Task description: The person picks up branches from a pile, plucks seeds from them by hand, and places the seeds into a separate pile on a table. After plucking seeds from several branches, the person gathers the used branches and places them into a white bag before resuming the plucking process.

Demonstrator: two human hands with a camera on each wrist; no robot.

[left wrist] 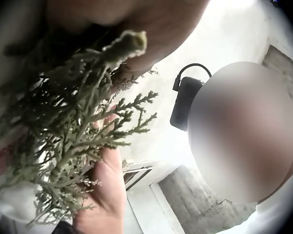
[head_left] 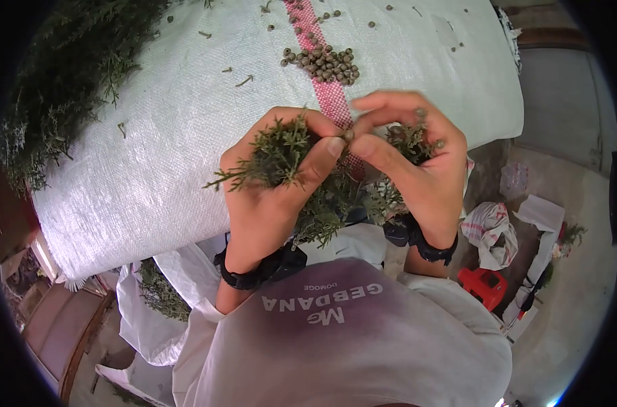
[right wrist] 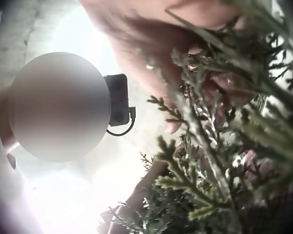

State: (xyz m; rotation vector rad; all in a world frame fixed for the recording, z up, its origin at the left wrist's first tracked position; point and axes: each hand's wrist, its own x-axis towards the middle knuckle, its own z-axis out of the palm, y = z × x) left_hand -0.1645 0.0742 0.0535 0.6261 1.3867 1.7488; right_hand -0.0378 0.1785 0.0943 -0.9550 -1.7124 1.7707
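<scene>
In the head view, my left hand (head_left: 264, 197) holds a green conifer sprig (head_left: 281, 152) in its curled fingers, its thumb and forefinger pinched together at the tip. Facing it, my right hand (head_left: 430, 176) curls round another conifer sprig (head_left: 410, 142) dotted with small round cones. Between the two sets of fingertips sits one brownish cone (head_left: 349, 135). More green foliage (head_left: 325, 210) hangs below the hands. From the left wrist, a cut stem end (left wrist: 132, 44) shows close up. Scaly leaf sprays (right wrist: 200, 195) fill much of the right wrist view.
A large white woven sack (head_left: 166, 149) with a pink stripe lies in front. On it are a pile of round cones (head_left: 325, 64) and, at left, a heap of conifer branches (head_left: 64, 81). A red plastic object (head_left: 483, 288) and a white bag (head_left: 490, 234) lie on the floor at right.
</scene>
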